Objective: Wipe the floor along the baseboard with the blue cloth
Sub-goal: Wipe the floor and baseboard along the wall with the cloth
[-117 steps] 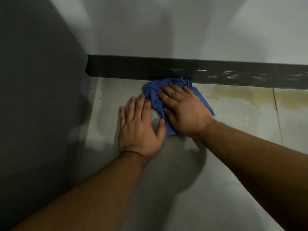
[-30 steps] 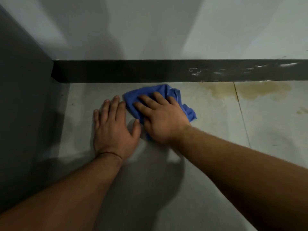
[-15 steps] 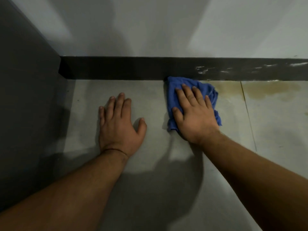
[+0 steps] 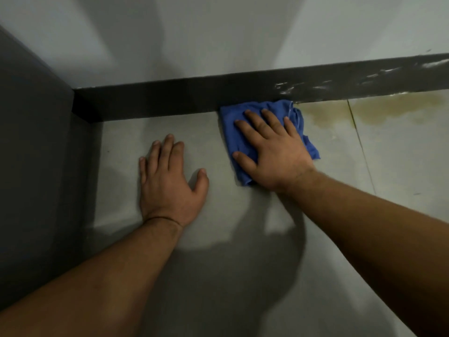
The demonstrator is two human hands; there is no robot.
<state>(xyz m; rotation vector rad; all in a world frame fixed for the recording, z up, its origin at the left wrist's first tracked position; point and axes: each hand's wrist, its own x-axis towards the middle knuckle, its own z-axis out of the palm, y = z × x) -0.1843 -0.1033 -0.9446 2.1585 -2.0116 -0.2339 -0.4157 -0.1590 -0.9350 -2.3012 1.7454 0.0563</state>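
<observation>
- Head view, looking down at grey floor (image 4: 218, 276) where it meets dark baseboard (image 4: 170, 98) under pale wall (image 4: 194, 32).
- Blue cloth (image 4: 233, 127) flat on floor, far edge touching baseboard, roughly midway along visible baseboard length.
- Right hand (image 4: 272, 152) pressed palm-down on cloth, fingers straight and slightly spread, tips short of baseboard; no grasp, only flat pressure.
- Cloth sticking out past right hand on thumb side, beyond fingertips and on little-finger side, crumpled at that side.
- Left hand (image 4: 167, 183) palm-down on bare floor, near baseboard but farther from it than cloth, apart from cloth; fingers together and extended, thumb out to side, holding nothing.
- Thin dark band (image 4: 165, 218) round left wrist.
- Yellow-brown stain (image 4: 364, 110) on floor right against baseboard, just beside cloth on side away from left hand.
- Thin floor joint (image 4: 359, 142) running out from baseboard through stain.
- White scuff marks (image 4: 286, 87) on baseboard face, above cloth and stain.
- Dark grey panel (image 4: 36, 142) meeting baseboard at its left end, forming corner.
- Shadow (image 4: 243, 259) of both arms on floor, on near side away from baseboard.
</observation>
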